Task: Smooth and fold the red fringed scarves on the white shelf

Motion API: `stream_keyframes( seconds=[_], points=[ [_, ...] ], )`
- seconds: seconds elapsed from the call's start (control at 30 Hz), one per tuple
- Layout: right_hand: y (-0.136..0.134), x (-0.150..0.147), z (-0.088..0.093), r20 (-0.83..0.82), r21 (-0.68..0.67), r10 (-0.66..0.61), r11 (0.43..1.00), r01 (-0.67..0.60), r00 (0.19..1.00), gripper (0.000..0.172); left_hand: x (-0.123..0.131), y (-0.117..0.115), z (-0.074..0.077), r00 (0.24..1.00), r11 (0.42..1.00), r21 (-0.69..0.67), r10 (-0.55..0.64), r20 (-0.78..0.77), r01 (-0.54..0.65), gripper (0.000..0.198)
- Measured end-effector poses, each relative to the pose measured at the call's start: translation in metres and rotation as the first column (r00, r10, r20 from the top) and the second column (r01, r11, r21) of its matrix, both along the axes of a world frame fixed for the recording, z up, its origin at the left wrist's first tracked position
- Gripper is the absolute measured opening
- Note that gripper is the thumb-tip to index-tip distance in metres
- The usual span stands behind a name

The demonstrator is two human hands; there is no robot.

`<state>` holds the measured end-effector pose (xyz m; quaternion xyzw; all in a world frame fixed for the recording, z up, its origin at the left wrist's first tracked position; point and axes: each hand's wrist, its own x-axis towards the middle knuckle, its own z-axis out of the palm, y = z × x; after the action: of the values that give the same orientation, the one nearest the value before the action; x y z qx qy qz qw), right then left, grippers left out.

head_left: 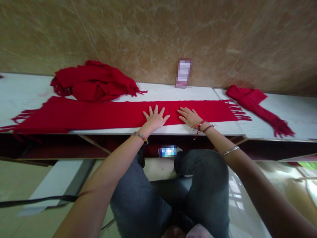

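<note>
A long red scarf (pixel 119 115) lies stretched flat along the white tabletop, with fringes at both ends. My left hand (pixel 155 119) rests on it near the middle, palm down and fingers spread. To its right, my right hand (pixel 190 116) also lies flat on the cloth, fingers extended and pointing left. Behind the scarf's left half sits a crumpled heap of red fringed cloth (pixel 94 82). Beyond the right fringe is a folded red scarf (pixel 257 104), its fringed end toward the front edge.
A blurred-out upright card or packet (pixel 183 73) leans at the brown marbled wall (pixel 153 36). Under the white tabletop (pixel 203 93) are open dark-red shelf compartments (pixel 61 145). A lit, blurred screen (pixel 167 151) shows below the front edge, above my knees.
</note>
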<state>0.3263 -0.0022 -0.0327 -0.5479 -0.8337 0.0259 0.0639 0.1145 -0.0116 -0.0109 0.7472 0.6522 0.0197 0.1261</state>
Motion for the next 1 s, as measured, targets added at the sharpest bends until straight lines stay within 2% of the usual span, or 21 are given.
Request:
stream_keyframes(
  seconds=[0.1, 0.17, 0.27, 0.37, 0.47, 0.57, 0.67, 0.77, 0.83, 0.9, 1.0],
  points=[
    [-0.005, 0.021, -0.003, 0.005, 0.012, -0.047, 0.999, 0.047, 0.999, 0.048, -0.002, 0.001, -0.001, 1.000, 1.000, -0.005, -0.007, 0.003, 0.007, 0.069],
    [-0.008, 0.047, 0.000, 0.007, 0.010, -0.160, 0.987, 0.160, 0.987, 0.048, -0.004, 0.001, 0.000, 1.000, 1.000, -0.012, -0.004, 0.007, 0.004, 0.069],
    [-0.010, 0.078, 0.008, 0.033, -0.030, -0.346, 0.937, 0.347, 0.938, 0.049, -0.007, 0.001, 0.002, 0.999, 0.999, -0.016, 0.045, -0.002, -0.045, 0.072],
    [-0.006, 0.073, 0.015, 0.041, -0.036, -0.406, 0.913, 0.407, 0.913, 0.051, -0.006, 0.001, 0.003, 0.998, 0.996, 0.068, 0.066, -0.001, -0.065, 0.073],
    [0.000, 0.034, 0.016, 0.025, -0.001, -0.294, 0.956, 0.294, 0.955, 0.053, -0.005, 0.002, 0.001, 0.999, 0.990, 0.134, 0.044, 0.004, -0.044, 0.072],
    [0.001, -0.005, 0.011, 0.028, -0.005, -0.090, 0.996, 0.090, 0.996, 0.053, -0.004, 0.004, -0.002, 0.999, 0.997, 0.068, 0.049, -0.003, -0.048, 0.071],
    [-0.002, -0.013, 0.004, 0.033, -0.021, 0.012, 1.000, -0.011, 0.999, 0.051, -0.005, 0.005, -0.004, 0.998, 0.998, 0.033, 0.056, -0.009, -0.055, 0.069],
    [-0.007, 0.020, 0.001, 0.031, 0.001, -0.038, 0.999, 0.038, 0.999, 0.049, -0.006, 0.004, -0.003, 0.998, 0.997, 0.044, 0.059, -0.010, -0.058, 0.068],
    [-0.012, 0.056, 0.000, 0.032, 0.002, -0.139, 0.990, 0.139, 0.990, 0.049, -0.006, 0.003, -0.002, 0.998, 0.997, 0.045, 0.057, -0.010, -0.057, 0.067],
    [-0.016, 0.092, 0.001, 0.032, -0.004, -0.283, 0.959, 0.283, 0.959, 0.049, -0.005, 0.002, -0.002, 0.999, 0.997, 0.048, 0.053, -0.007, -0.053, 0.067],
    [-0.018, 0.135, 0.001, 0.033, 0.002, -0.407, 0.913, 0.407, 0.913, 0.050, -0.005, 0.004, -0.004, 0.999, 0.997, 0.052, 0.051, -0.002, -0.050, 0.067]
  ],
)
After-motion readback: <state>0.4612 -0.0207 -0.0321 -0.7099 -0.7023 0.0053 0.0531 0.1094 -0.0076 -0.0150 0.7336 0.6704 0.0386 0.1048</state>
